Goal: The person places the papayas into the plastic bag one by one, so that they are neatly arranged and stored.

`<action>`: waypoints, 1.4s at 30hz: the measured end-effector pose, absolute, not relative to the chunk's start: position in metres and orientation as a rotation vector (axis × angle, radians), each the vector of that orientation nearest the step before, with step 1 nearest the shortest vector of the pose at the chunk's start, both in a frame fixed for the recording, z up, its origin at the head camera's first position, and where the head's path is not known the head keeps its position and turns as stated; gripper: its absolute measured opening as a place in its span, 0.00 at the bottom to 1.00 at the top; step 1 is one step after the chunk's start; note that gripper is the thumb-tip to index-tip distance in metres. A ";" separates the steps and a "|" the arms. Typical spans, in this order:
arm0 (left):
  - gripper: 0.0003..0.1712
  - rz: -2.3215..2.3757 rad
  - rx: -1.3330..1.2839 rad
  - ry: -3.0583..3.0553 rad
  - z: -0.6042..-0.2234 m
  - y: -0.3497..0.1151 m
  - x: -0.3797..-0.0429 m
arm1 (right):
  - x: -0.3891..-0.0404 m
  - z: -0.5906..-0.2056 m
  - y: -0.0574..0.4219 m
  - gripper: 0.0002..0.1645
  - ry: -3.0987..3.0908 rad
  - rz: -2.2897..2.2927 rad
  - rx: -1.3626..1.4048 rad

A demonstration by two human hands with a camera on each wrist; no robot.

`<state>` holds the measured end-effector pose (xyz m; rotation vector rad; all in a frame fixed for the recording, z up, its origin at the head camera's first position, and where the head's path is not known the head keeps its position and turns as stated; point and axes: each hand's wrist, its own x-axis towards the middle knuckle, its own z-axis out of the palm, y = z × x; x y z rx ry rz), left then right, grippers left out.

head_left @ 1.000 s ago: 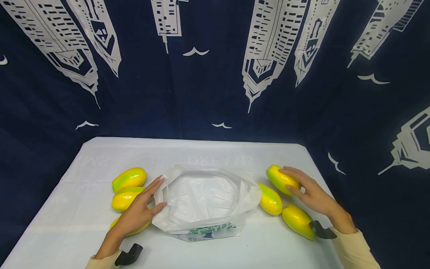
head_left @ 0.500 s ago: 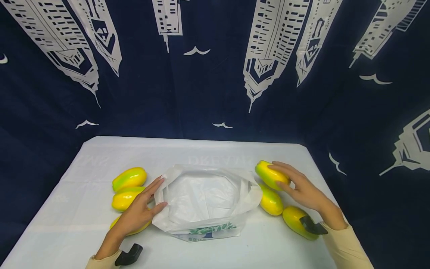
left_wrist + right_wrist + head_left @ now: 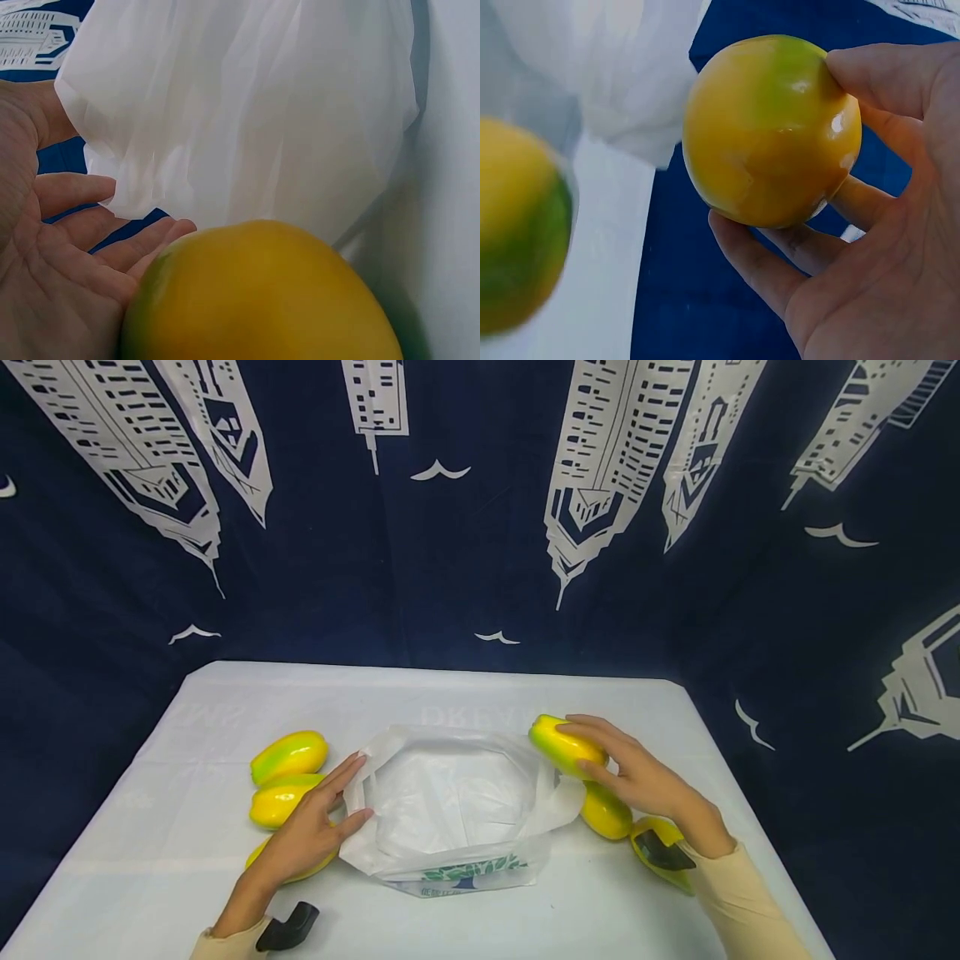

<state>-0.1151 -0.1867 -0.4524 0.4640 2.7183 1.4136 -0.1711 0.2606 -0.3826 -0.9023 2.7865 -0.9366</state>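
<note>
Over on the left of the white table [image 3: 172, 827], a glossy yellow-green far-left fruit [image 3: 290, 757] lies beyond a middle-left fruit [image 3: 277, 802], and here's a near-left fruit [image 3: 315, 865], partly covered by the left hand [image 3: 311, 831]. That hand has its fingers spread wide and nearly straight, thumb apart, touching the left edge of the white plastic bag [image 3: 450, 852]. And the bag sits mid-table, mouth gaping upward, green leaf print on its near side. At its far right corner, there's the held fruit [image 3: 566, 745], up off the table; whether it touches the bag, I can't tell. The right hand [image 3: 637, 777] has it, fingers and thumb curved round its sides. Just below, an inner-right fruit [image 3: 606, 812] lies against the bag's right side, and near right, an outer-right fruit [image 3: 670, 829] shows partly behind a black wrist mount [image 3: 666, 853].
</note>
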 end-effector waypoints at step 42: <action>0.44 1.377 0.450 2.730 -0.452 -0.185 -0.115 | -0.175 -0.412 0.129 0.28 2.416 -0.795 -1.385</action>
